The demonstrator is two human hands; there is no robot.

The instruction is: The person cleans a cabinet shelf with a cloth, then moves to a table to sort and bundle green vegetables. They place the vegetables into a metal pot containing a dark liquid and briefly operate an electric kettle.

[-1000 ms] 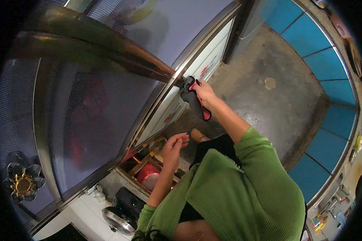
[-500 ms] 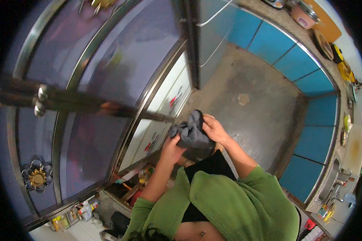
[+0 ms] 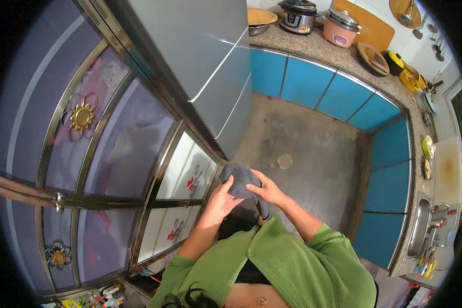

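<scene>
The left hand (image 3: 222,199) and the right hand (image 3: 268,190) are both holding a dark grey cloth (image 3: 237,178) in front of the person's body. Both grips are clamping on it, with each thumb pressing on the upper side; the fingers beneath are mostly hiding from view. As for progress, the cloth is already resting in the hands, and it is bunching rather than lying spread out. One narrow end (image 3: 262,208) is hanging down below the right hand. The handling is looking unfinished, since neither hand is letting go; how much is remaining, the view is not showing.

Around this, a large cabinet (image 3: 149,203) with purplish panes and flowered white panels is standing close on the left, and it is limiting room on that side most. Whether the cloth is touching it, I am not able to tell. A tall grey unit (image 3: 200,51) is rising ahead of the cabinet. Farther off, blue cupboards (image 3: 313,87) are running under a stone worktop (image 3: 313,50), which is carrying a dark-lidded electric cooker (image 3: 297,20), a pink cooker (image 3: 340,31) and, to the right, a metal sink (image 3: 421,226). Nothing is visibly coming between the hands and the cloth.
</scene>
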